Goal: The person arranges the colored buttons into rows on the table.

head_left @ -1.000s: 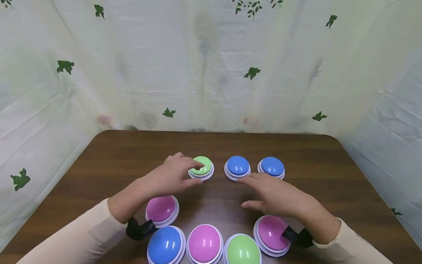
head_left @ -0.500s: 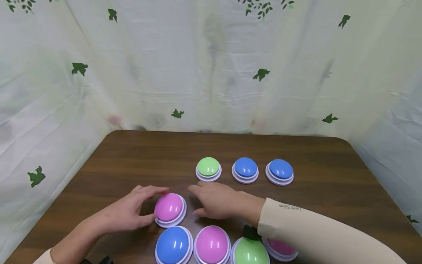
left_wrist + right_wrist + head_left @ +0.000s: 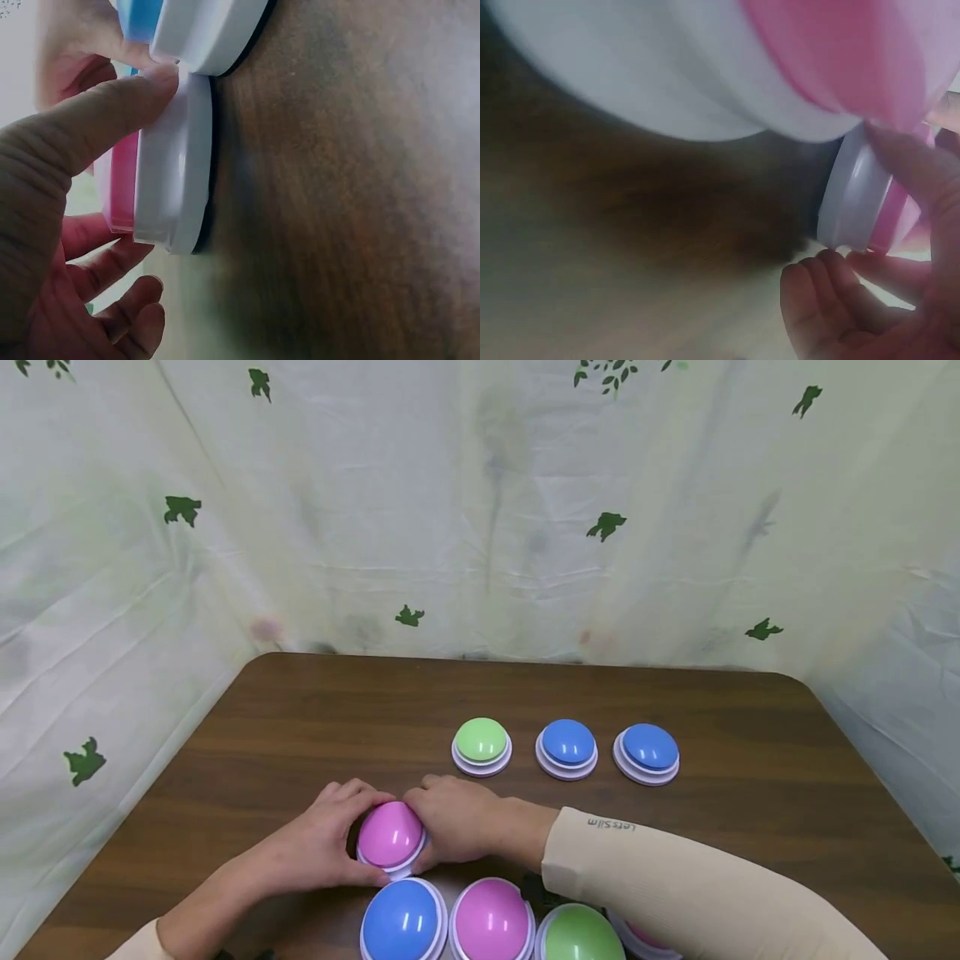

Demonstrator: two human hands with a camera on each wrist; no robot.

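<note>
**Squeeze the pink button (image 3: 390, 833) low and evenly**

Your left hand (image 3: 318, 839) and right hand (image 3: 457, 818), thumbs and fingers half bent, grip it from two sides, just beyond the near blue button (image 3: 401, 920). I think you should press its white base (image 3: 171, 172) equally, not the dome (image 3: 392, 837). Count three pink buttons (image 3: 491, 920) (one partly hidden by your sleeve (image 3: 675, 877)), three blue buttons (image 3: 568, 742), two green buttons (image 3: 482, 740).

The desk (image 3: 750, 735) is streaked brown; behind it, a whitish curtain (image 3: 337, 485) bears green birds (image 3: 182, 509). On it, button domes (image 3: 390, 833) are pink, blue or green, their bases (image 3: 566, 772) white; over it, a cream sleeve (image 3: 675, 877), dark-lettered.
</note>
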